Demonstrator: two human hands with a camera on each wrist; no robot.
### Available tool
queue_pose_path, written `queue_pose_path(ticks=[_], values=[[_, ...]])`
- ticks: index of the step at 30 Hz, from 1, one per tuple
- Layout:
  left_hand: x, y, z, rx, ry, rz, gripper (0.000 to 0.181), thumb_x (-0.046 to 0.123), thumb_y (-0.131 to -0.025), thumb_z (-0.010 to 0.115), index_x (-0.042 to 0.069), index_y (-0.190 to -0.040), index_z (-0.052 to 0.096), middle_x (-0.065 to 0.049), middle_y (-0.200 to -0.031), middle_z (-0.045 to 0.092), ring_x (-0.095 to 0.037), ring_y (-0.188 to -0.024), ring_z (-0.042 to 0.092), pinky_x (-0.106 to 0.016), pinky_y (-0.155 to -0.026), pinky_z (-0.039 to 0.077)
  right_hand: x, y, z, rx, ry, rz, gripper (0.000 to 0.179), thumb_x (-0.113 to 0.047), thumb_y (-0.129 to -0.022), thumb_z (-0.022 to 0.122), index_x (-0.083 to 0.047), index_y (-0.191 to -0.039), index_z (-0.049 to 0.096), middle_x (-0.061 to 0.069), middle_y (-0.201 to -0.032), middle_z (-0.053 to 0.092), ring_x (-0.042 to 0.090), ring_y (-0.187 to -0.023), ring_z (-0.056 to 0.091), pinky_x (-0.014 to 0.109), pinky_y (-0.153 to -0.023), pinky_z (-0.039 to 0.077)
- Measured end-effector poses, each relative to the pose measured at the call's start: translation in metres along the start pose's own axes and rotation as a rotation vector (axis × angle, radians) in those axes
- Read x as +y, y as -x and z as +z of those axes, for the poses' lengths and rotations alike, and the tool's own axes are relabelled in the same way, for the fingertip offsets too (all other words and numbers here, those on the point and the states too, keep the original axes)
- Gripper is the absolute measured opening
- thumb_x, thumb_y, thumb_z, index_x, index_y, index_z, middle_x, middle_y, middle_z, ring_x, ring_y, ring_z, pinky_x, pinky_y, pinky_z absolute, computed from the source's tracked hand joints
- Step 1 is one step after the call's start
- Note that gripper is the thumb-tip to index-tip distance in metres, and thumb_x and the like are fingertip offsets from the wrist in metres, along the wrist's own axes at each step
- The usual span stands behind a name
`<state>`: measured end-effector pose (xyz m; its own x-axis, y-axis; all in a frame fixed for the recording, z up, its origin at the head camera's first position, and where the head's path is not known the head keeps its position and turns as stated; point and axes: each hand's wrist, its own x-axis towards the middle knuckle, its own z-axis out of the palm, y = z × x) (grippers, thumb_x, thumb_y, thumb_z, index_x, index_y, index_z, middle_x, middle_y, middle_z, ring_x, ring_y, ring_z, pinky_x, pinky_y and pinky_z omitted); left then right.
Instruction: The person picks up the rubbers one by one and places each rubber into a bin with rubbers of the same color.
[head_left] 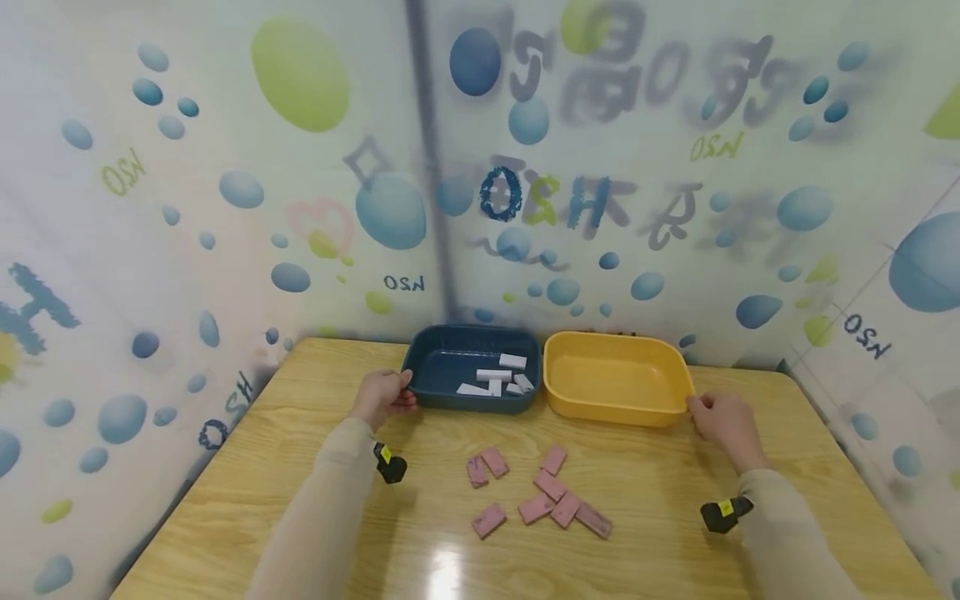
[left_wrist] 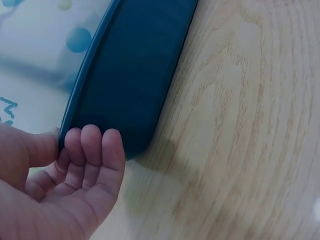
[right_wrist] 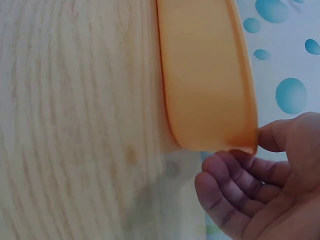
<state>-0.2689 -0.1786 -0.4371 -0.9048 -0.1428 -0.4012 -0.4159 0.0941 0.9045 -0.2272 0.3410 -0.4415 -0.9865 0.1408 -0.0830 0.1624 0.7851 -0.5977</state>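
Note:
My left hand [head_left: 382, 395] grips the near left corner of a dark blue plastic tray [head_left: 472, 403]. In the left wrist view the thumb is at the rim and curled fingers [left_wrist: 112, 150] lie against the outer wall. Several white blocks [head_left: 494, 376] lie inside this tray, toward its right side. On the other side, my right hand [head_left: 726, 423] pinches the near right corner of a yellow tray [head_left: 618, 411], its inside bare. The right wrist view shows the thumb at the rim and fingers [right_wrist: 210, 187] curled below it. The two trays stand side by side.
Several pink blocks [head_left: 550, 485] lie scattered on the wooden table [head_left: 427, 533] in front of the trays, some touching. Behind the table hangs a patterned curtain [head_left: 337, 275] with blue and green drops. A black wrist camera [head_left: 390, 463] sits on the left sleeve.

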Motion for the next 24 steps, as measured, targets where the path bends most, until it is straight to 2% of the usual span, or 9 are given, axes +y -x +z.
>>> queue_pose_path(ticks=[5, 12, 20, 24], values=[[0.001, 0.000, -0.004, -0.003, 0.001, -0.006, 0.026, 0.016, -0.110, 0.050, -0.008, -0.117, 0.055, -0.007, -0.078, 0.056, -0.018, -0.070, 0.062, -0.044, -0.088, 0.060, 0.002, 0.000, 0.007, -0.012, -0.075, -0.010, 0.040, -0.024, -0.104, 0.043, 0.004, -0.089, 0.068, 0.006, -0.071, 0.064, 0.017, -0.066, 0.058, 0.029, -0.063, 0.047], [0.003, 0.001, -0.009, -0.007, -0.012, -0.008, 0.024, 0.015, -0.110, 0.050, -0.008, -0.114, 0.054, -0.007, -0.077, 0.057, -0.018, -0.070, 0.063, -0.039, -0.082, 0.061, 0.000, -0.001, 0.010, -0.062, -0.204, 0.020, 0.040, -0.023, -0.105, 0.042, 0.007, -0.090, 0.064, 0.004, -0.069, 0.060, 0.018, -0.065, 0.059, 0.028, -0.061, 0.051], [-0.002, 0.004, -0.003, 0.013, -0.017, 0.027, 0.030, 0.019, -0.110, 0.050, -0.009, -0.115, 0.055, -0.006, -0.077, 0.058, -0.016, -0.069, 0.063, -0.035, -0.077, 0.061, 0.004, -0.005, 0.010, -0.090, -0.271, 0.047, 0.039, -0.022, -0.107, 0.039, 0.009, -0.095, 0.060, 0.010, -0.077, 0.063, 0.019, -0.069, 0.060, 0.030, -0.065, 0.055], [-0.005, 0.005, 0.005, 0.039, -0.039, 0.062, 0.029, 0.022, -0.111, 0.049, -0.007, -0.109, 0.054, -0.006, -0.078, 0.058, -0.015, -0.067, 0.064, -0.037, -0.078, 0.061, 0.009, -0.005, 0.007, -0.101, -0.312, 0.055, 0.039, -0.021, -0.109, 0.039, 0.011, -0.101, 0.060, 0.009, -0.079, 0.064, 0.016, -0.068, 0.061, 0.030, -0.065, 0.057]])
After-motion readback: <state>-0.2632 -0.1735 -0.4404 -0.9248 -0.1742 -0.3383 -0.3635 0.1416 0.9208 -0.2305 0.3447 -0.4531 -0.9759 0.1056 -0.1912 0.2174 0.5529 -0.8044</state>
